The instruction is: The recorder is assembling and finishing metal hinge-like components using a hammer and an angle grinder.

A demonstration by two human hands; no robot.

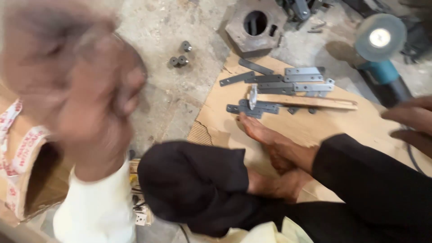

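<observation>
A: Well, starting at the left, what is that big smear?

B: That is the left hand [90, 90], raised close to the camera above a cream sleeve and badly blurred. The fingers look curled, but I cannot tell whether they hold anything. Left of the sheet of brown cardboard [360, 126], at the frame's edge, sits an open cardboard box with red and white tape [27, 171].

A: And on the concrete?

B: Three small dark metal cylinders [179, 56] lie loose just left of the cardboard's upper corner, apparently set aside from the flat parts. Above that corner stands a heavy grey hexagonal metal block with a round hole [255, 26].

A: What lies on the cardboard itself?

B: A pile of flat grey metal strips with holes [279, 83], fanned near its upper edge, with a long thin wooden slat [310, 102] just below them. The sheet probably keeps them off the gritty floor. The person sits with crossed legs in black trousers, bare feet [274, 148] resting on the cardboard, toes near the strips.

A: And the right side?

B: A teal angle grinder with a grey disc [380, 42] rests off the cardboard's upper right. The right hand [411, 123] enters at the right edge over the cardboard, fingers loosely extended and gripping nothing visible, closest to a dark cable.
</observation>
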